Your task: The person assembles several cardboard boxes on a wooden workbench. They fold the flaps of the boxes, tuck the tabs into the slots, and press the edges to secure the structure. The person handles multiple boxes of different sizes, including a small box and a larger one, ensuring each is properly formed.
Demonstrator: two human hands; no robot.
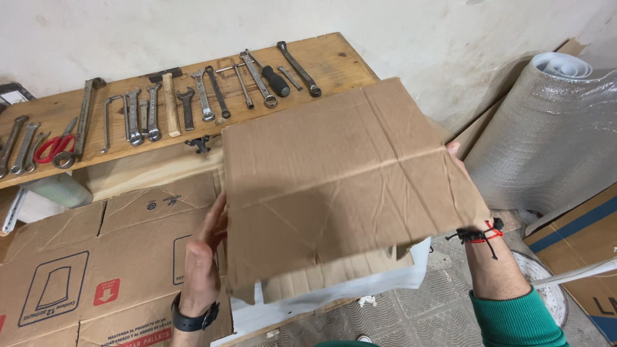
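From the head camera, you hold a flat sheet of brown cardboard (340, 186) up in front of you, tilted a little, creased across its middle and worn along its near edge. Your left hand (204, 257) grips its left edge, fingers curled behind and thumb side toward you; a dark watch (193, 319) sits on that wrist. Your right hand (457, 154) is almost wholly hidden behind the sheet's right edge, with only fingertips showing at the rim, so it appears to grip that edge, though the hold itself cannot be seen. A red and black string bracelet (481, 235) circles the right wrist above a green sleeve (517, 321).

As for progress, the sheet is lifted clear and is not yet set down anywhere; under it more cardboard lies on a white slab (334, 299), and I judge the placing is what is left.

Below and to your left a large flattened printed box (96, 263) is spread out. Behind it stands a wooden bench (334, 58) against a pale wall (193, 26), with wrenches (138, 115), a black-handled screwdriver (275, 80) and red-handled scissors (53, 148) laid in a row. To your right a roll of grey padded wrap (553, 135) leans by the wall, over a patterned tile floor (424, 308)
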